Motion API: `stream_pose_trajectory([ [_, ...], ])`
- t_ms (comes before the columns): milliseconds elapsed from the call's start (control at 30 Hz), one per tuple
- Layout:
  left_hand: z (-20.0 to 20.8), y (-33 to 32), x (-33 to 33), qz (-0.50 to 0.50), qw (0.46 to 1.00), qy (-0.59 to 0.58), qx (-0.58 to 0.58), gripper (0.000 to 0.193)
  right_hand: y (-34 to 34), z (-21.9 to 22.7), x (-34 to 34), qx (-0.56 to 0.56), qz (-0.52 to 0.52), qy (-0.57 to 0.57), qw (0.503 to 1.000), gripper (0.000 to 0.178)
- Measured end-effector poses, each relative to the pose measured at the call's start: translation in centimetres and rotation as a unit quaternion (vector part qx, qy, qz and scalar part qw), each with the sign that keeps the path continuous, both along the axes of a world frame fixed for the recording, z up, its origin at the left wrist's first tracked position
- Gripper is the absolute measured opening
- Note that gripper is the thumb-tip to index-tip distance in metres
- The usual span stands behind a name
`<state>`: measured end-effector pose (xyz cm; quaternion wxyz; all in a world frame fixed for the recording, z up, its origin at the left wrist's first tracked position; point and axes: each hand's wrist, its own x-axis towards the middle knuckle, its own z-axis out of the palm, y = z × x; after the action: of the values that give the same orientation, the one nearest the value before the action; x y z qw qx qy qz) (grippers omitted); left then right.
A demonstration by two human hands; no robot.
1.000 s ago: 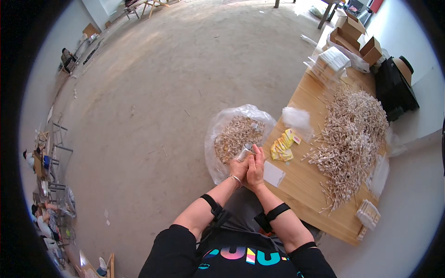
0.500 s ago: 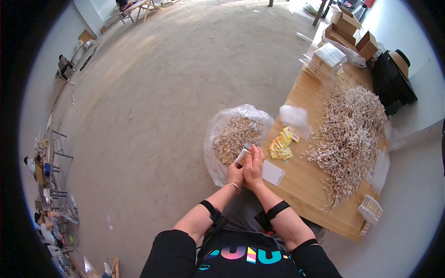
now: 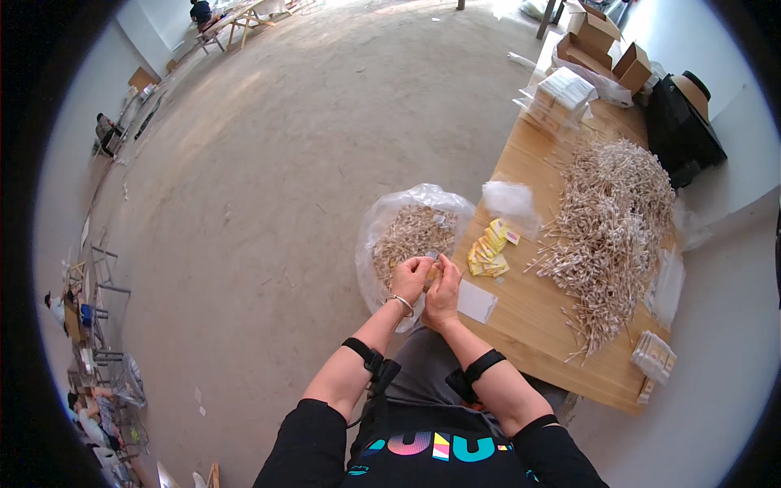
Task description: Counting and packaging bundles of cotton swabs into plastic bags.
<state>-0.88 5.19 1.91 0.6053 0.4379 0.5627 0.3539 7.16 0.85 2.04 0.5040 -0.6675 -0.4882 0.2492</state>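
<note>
Both hands meet over a large clear plastic bag [image 3: 368,236] that is full of loose cotton swabs [image 3: 411,236]. My left hand [image 3: 411,278] pinches the top of a small clear packet of cotton swabs [image 3: 431,277], its fingertips bent inward. My right hand [image 3: 442,294] wraps the packet's other side, and the fingers cover most of it. Just right of my hands, a white card [image 3: 477,302] lies on the wooden table [image 3: 529,325]. Beyond it is a fanned pile of yellow printed cards [image 3: 490,250], with thin clear plastic sleeves [image 3: 511,203] behind.
A big heap of cotton swabs [image 3: 614,236] covers the table's right half. Filled packets [image 3: 653,356] sit at the near right corner, and more packets [image 3: 561,93] are stacked farther back. Cardboard boxes [image 3: 598,49] and a black bag [image 3: 682,130] stand behind. Other people work along the far left.
My left hand has moved up from the packet's lower end to its top and now pinches there. The packet is more hidden between my hands. The view has shifted slightly.
</note>
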Motion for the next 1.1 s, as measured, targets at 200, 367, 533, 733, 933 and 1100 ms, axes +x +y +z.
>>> stream_pose_trajectory([
  [200, -2.7, 0.5, 0.2, -0.02, 0.997, 0.056, 0.039, 0.026, 0.1, -0.3, -0.8, 0.018, -0.02, -0.029, 0.999, 0.039],
  [367, -3.6, 1.2, -0.8, -0.046, 0.994, 0.076, 0.069, 0.032, 0.2, -0.2, -1.5, 0.034, -0.031, -0.002, 0.999, 0.048],
  [533, -0.4, 2.0, -1.7, -0.095, 0.986, 0.079, 0.111, 0.038, 0.6, 0.8, -2.6, 0.031, -0.037, 0.009, 0.999, 0.054],
  [733, 2.1, 2.2, -3.6, -0.032, 0.956, 0.203, 0.208, 0.033, 0.9, 3.1, -4.6, 0.05, -0.005, 0.017, 0.999, 0.055],
  [933, 6.1, 2.0, -5.3, 0.034, 0.969, 0.041, 0.242, 0.034, 2.1, 2.9, -2.6, 0.03, -0.05, 0.147, 0.987, 0.064],
  [1100, 5.1, -2.1, -1.2, 0.048, 0.961, 0.0, 0.273, 0.037, -0.2, 5.3, 0.0, -0.002, 0.024, 0.334, 0.942, 0.075],
])
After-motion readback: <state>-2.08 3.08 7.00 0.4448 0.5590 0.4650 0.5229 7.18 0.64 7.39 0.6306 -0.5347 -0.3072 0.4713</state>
